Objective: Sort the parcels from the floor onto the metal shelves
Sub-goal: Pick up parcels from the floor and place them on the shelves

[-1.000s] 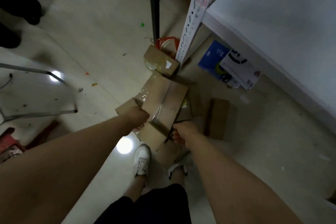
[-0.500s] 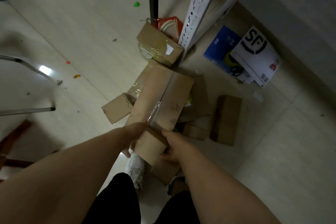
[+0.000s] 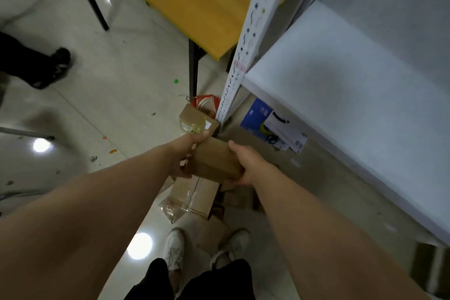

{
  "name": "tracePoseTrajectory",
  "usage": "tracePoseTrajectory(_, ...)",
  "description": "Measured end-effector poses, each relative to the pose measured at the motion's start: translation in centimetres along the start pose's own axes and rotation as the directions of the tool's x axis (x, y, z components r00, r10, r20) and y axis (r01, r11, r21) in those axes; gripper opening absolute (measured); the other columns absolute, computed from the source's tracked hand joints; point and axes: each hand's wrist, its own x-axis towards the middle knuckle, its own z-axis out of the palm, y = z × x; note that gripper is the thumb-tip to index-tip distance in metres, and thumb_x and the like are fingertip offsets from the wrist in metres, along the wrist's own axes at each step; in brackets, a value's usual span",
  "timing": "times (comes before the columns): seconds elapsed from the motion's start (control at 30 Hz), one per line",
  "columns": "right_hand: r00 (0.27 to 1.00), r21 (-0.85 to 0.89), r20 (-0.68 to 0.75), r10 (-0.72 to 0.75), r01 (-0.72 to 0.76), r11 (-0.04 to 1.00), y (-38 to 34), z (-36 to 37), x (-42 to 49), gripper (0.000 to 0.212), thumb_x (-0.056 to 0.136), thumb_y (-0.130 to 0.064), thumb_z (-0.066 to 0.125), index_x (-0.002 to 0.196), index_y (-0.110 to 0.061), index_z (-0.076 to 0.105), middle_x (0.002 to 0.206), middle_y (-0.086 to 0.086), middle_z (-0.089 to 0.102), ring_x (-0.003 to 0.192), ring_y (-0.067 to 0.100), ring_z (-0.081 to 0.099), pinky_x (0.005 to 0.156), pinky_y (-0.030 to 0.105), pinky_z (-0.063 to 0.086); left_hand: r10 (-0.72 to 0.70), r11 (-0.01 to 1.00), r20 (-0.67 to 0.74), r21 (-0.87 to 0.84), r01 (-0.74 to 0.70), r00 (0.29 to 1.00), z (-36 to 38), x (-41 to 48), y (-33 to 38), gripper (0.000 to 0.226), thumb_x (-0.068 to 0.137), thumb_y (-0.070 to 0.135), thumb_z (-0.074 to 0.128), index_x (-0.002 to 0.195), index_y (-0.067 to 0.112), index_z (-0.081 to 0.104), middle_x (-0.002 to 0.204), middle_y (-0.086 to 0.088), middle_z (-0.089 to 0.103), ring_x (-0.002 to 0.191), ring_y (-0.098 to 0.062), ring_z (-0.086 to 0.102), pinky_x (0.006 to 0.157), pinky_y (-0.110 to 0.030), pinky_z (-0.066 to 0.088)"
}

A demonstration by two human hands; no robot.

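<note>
A long brown cardboard parcel [image 3: 215, 162] is lifted off the floor, seen end-on, held between both hands. My left hand [image 3: 187, 153] grips its left side and my right hand [image 3: 246, 165] grips its right side. Below it on the floor lie more parcels: a taped flat box [image 3: 194, 198] and a small taped box [image 3: 197, 120] by the shelf post. The white metal shelf [image 3: 341, 105] runs along the right, its perforated upright [image 3: 253, 31] just beyond the parcel.
A yellow table top [image 3: 194, 0] with black legs stands behind the upright. A blue packet [image 3: 257, 112] and a white courier bag [image 3: 287, 131] lie under the shelf. Another person's dark shoe [image 3: 53, 68] stands at the left. My white shoes [image 3: 175, 248] are below.
Both hands have lifted the long parcel up off the pile, and my head has risen, bringing the shelf and the yellow table into view.
</note>
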Motion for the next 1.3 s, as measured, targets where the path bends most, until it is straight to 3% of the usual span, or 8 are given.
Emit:
tracePoseTrajectory(0.17,0.986,0.105,0.111,-0.12,0.109,0.989,-5.4,-1.1,-12.5,0.027,0.093,-0.04,0.065,0.112,-0.023,0.058,0.111,0.015,0.063,0.091,0.036,0.071,0.059,0.049,0.059,0.17,0.981,0.158,-0.116,-0.152,0.973,0.1,-11.4,5.7,0.094,0.039,0.062,0.09,0.117,0.02,0.06,0.119,-0.014,0.058,0.104,-0.04,0.058,0.069,-0.059,0.055)
tracePoseTrajectory(0.3,0.926,-0.031,0.078,-0.37,0.373,0.927,-9.0,-0.7,-19.6,0.014,0.084,-0.014,0.067,0.095,-0.019,0.061,0.108,0.012,0.061,0.101,0.03,0.063,0.073,0.051,0.06,0.254,0.966,0.226,-0.099,-0.237,0.94,-0.1,-18.5,10.1,0.059,0.068,0.045,0.079,0.115,0.014,0.063,0.105,-0.018,0.063,0.093,-0.037,0.064,0.068,-0.053,0.057)
tracePoseTrajectory(0.43,0.875,0.014,0.083,-0.478,0.478,0.878,-11.3,0.2,-25.2,0.014,0.086,-0.026,0.068,0.08,-0.021,0.08,0.088,0.006,0.076,0.08,0.023,0.074,0.059,0.038,0.06,0.371,0.927,0.278,-0.065,-0.369,0.886,-0.9,-23.8,13.1,0.035,0.076,0.017,0.069,0.11,0.01,0.066,0.088,-0.014,0.075,0.081,-0.03,0.071,0.08,-0.047,0.059)
tracePoseTrajectory(0.5,0.862,0.014,0.074,-0.502,0.502,0.865,-12.5,0.1,-27.7,0.022,0.084,-0.045,0.072,0.091,-0.025,0.08,0.094,0.008,0.077,0.083,0.026,0.074,0.056,0.038,0.06,0.451,0.888,0.321,-0.064,-0.456,0.833,-1.5,-26.1,14.3,0.048,0.076,0.013,0.068,0.123,0.005,0.064,0.115,-0.016,0.07,0.104,-0.032,0.061,0.099,-0.048,0.047)
tracePoseTrajectory(0.7,0.742,-0.038,0.155,-0.653,0.665,0.746,-16.3,0.1,-34.1,0.029,0.084,-0.041,0.076,0.109,-0.027,0.069,0.093,0.002,0.079,0.102,0.026,0.069,0.074,0.045,0.059,0.599,0.741,0.539,-0.095,-0.664,0.592,-1.9,-32.0,17.4,0.043,0.068,-0.003,0.064,0.109,0.01,0.068,0.116,-0.02,0.07,0.1,-0.034,0.07,0.078,-0.04,0.061)
tracePoseTrajectory(0.97,0.606,-0.172,0.225,-0.763,0.796,0.581,-18.1,-1.7,-40.5,0.04,0.072,-0.05,0.079,0.105,-0.03,0.073,0.096,0.0,0.078,0.096,0.019,0.072,0.093,0.05,0.055,0.612,0.585,0.581,0.123,-0.802,0.536,0.0,-38.4,21.2,0.039,0.07,-0.007,0.068,0.105,0.01,0.064,0.109,-0.017,0.073,0.098,-0.032,0.072,0.075,-0.038,0.061)
tracePoseTrajectory(1.23,0.516,-0.329,0.358,-0.778,0.85,0.412,-19.3,-1.7,-45.5,0.017,0.088,-0.051,0.07,0.103,-0.044,0.074,0.103,-0.008,0.077,0.093,0.005,0.073,0.067,0.022,0.058,0.605,0.334,0.622,0.369,-0.868,0.497,3.7,-44.6,23.4,0.067,0.073,-0.023,0.062,0.129,0.01,0.049,0.117,-0.025,0.066,0.106,-0.044,0.066,0.091,-0.056,0.053)
tracePoseTrajectory(1.3,0.507,-0.367,0.317,-0.802,0.845,0.39,-19.8,-2.0,-46.3,0.046,0.077,-0.039,0.082,0.119,-0.045,0.062,0.105,-0.006,0.077,0.096,0.009,0.074,0.065,0.023,0.058,0.602,0.314,0.652,0.338,-0.887,0.461,4.0,-45.2,23.9,0.069,0.073,-0.024,0.06,0.131,0.012,0.051,0.117,-0.022,0.066,0.104,-0.043,0.066,0.083,-0.05,0.058)
